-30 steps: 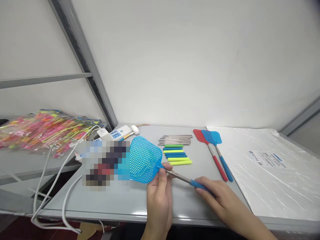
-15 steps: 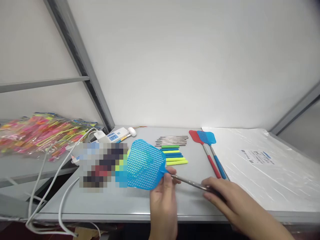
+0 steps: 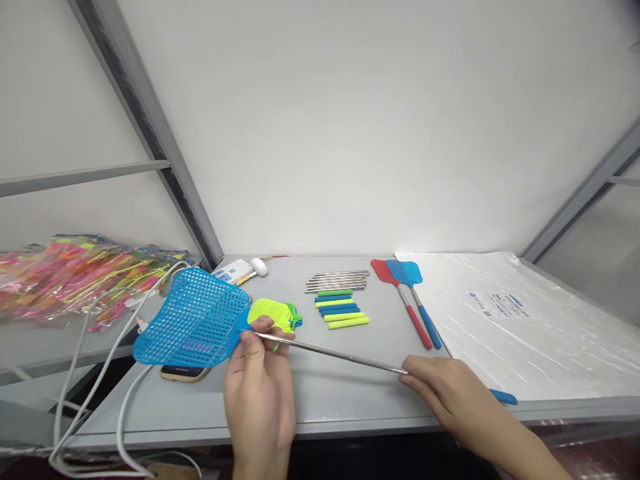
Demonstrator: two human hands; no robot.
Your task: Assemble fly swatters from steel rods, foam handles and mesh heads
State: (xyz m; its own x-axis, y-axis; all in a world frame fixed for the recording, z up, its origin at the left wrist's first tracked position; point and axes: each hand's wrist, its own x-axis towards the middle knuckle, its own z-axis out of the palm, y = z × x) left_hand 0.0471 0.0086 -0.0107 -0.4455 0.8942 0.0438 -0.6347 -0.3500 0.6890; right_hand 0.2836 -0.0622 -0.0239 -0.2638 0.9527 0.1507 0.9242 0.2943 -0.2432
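Observation:
I hold a blue fly swatter (image 3: 195,323) across the front of the table, its mesh head at the left. My left hand (image 3: 263,387) pinches the neck where the head meets the metal rod. Around the other end of the rod, my right hand (image 3: 450,393) is closed, and the blue grip's tip sticks out behind it. Between the hands runs a long bare stretch of rod. Beyond lie several metal rods (image 3: 337,281), several coloured grip tubes (image 3: 343,310), and loose yellow-green swatter heads (image 3: 273,312), partly hidden by my left fingers.
A red fly swatter (image 3: 400,293) and another blue fly swatter (image 3: 423,310) lie right of the tubes. White plastic packaging (image 3: 525,353) covers the right side. At left are a phone (image 3: 183,373), a power strip (image 3: 233,272), white cables (image 3: 123,400) and bagged colourful items (image 3: 90,280).
My left hand has moved left with the swatter head. The bare rod between my hands is now much longer, and the grip's end shows behind my right hand.

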